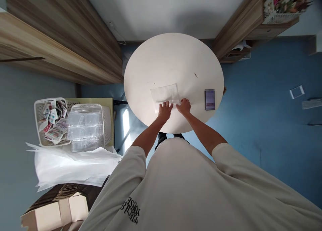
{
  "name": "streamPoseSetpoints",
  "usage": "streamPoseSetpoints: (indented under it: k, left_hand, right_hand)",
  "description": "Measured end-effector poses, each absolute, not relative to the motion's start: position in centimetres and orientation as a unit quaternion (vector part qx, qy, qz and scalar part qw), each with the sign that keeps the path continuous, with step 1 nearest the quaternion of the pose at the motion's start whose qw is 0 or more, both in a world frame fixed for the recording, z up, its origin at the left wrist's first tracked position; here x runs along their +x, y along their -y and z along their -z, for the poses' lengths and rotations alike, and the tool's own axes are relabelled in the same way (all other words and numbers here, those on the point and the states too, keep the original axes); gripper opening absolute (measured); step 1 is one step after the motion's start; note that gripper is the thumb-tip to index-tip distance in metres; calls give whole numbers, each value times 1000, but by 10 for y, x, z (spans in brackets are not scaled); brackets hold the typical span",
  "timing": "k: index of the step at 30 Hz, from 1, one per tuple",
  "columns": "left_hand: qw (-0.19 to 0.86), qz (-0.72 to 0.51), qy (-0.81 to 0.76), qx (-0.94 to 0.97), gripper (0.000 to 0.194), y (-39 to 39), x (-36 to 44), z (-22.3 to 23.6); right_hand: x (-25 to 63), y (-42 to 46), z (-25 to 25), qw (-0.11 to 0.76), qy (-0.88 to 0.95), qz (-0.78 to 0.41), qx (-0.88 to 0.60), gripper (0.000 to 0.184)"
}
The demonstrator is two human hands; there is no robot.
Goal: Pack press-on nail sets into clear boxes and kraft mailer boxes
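Note:
A thin, translucent white sheet (164, 91) lies slightly askew on the round white table (173, 56). Along its near edge is a small, whitish oblong piece (174, 101); whether it is a separate thing or a folded part of the sheet, I cannot tell. My left hand (164, 111) is bent over the sheet's near edge, its fingertips pressed down at the left end of the oblong piece. At the right end, my right hand (184, 106) has its fingers curled, with the thumb against the piece. The undersides of both hands are hidden.
A dark phone (209, 99) lies at the table's right. To the left, a basket of small colourful packets (54, 122) and a basket of clear plastic boxes (87, 127) stand on a stand, with white sheets (75, 165) and a cardboard box (60, 212) nearer me. Wooden cabinets (83, 29) flank the table.

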State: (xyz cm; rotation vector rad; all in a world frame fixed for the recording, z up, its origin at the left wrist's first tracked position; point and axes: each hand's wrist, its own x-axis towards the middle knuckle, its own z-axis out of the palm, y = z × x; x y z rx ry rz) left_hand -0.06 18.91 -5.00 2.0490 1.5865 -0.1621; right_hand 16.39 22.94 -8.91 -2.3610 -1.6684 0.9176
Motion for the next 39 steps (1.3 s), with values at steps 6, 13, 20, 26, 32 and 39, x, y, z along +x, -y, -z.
streamPoseSetpoints:
  k: [6, 13, 20, 26, 32, 39]
  left_hand:
    - [263, 61, -596, 757, 64, -189, 0, 52]
    - [267, 45, -600, 753, 80, -189, -6, 51]
    - [310, 24, -620, 720, 78, -196, -17, 49]
    - [375, -24, -620, 689, 88, -201, -36, 45]
    - [332, -78, -696, 633, 76, -192, -55, 48]
    - [400, -86, -824, 393, 48, -173, -70, 60]
  right_hand:
    - [160, -234, 82, -24, 547, -313, -776, 15]
    - [159, -231, 73, 58, 512, -434, -739, 31]
    - [136, -226, 66, 101, 549, -471, -683, 31]
    - [114, -217, 66, 80, 568, -483, -661, 37]
    - [111, -211, 63, 61, 628, -467, -619, 41]
    - [106, -206, 62, 28, 691, -411, -594, 36]
